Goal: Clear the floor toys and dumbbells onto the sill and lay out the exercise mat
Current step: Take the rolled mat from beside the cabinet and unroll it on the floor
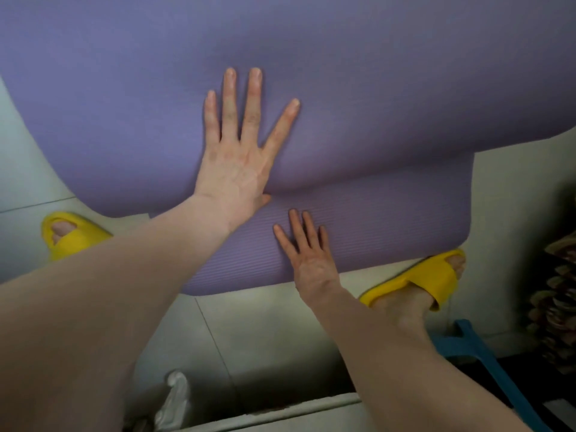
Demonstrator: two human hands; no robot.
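Pale floor tiles carry the purple foam mat, its ribbed near end still curled, with left hand and right hand pressing flat, fingers spread, between yellow slippers.

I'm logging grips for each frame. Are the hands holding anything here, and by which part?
Nothing is held. The left hand presses flat on the purple mat; the right hand rests flat on its rolled part.

Pale tiled floor under purple mat, yellow slippers.
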